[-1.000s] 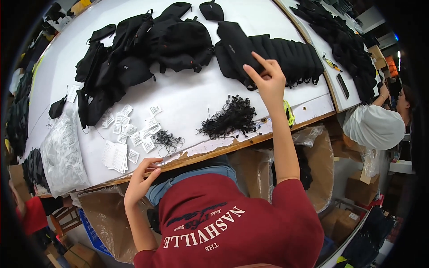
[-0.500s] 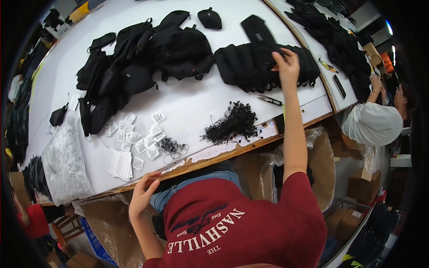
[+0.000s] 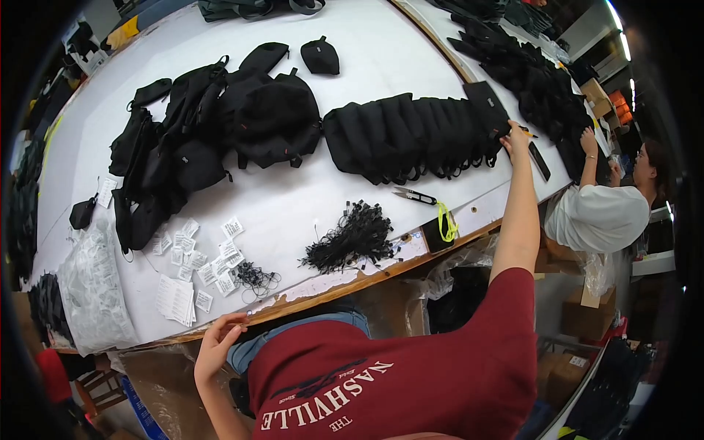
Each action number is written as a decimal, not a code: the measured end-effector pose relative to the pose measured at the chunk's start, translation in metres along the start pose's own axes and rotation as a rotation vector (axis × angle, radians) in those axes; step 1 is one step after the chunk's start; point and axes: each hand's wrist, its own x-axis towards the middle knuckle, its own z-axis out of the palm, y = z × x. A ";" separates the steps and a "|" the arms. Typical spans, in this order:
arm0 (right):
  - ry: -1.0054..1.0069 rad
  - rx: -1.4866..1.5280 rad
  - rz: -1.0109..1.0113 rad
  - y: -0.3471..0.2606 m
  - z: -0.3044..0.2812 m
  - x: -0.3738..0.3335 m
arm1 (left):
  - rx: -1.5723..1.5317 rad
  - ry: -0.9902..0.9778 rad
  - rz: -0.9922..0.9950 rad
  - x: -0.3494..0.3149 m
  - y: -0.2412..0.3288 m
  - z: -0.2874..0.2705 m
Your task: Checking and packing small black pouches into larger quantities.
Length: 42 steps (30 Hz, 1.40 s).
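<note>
A row of overlapping black fabric pouches [image 3: 411, 136] lies on the white table, loops along its near edge. At its right end, a flat black pouch [image 3: 484, 106] extends farther back than the others. My right hand [image 3: 518, 139] reaches out to that pouch, fingers closed at its near right corner; the fingertips are partly hidden. Over the table's front edge, my left hand [image 3: 218, 343] is empty, its fingers loosely bent and apart. Near it are white printed tags [image 3: 176, 299] and a small tangle of black cords [image 3: 255, 279].
Black bags [image 3: 268, 117] are heaped at the left, beside a clear plastic bag of tags [image 3: 95, 293]. Thread snips [image 3: 416, 196] with a yellow cord lie behind the table edge, near a pile of black strings [image 3: 350, 238]. A person in white [image 3: 598, 216] works at the right.
My right hand has moved right, from above the row to its right end. The flat pouch behind the row now lies at that end. My view has shifted; my left hand stays near the edge.
</note>
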 end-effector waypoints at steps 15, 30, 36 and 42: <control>-0.268 -0.182 -0.481 0.006 0.076 -0.198 | 0.698 1.023 0.327 0.001 -0.036 -0.082; -0.976 -1.051 -0.653 0.057 0.204 -0.416 | 0.923 1.005 0.156 0.009 -0.090 -0.147; -0.952 -0.937 -0.748 0.026 0.196 -0.408 | 0.992 0.826 0.114 0.011 -0.071 -0.149; -0.760 -0.345 -0.877 -0.062 0.179 -0.425 | 1.093 0.996 0.163 0.012 -0.070 -0.152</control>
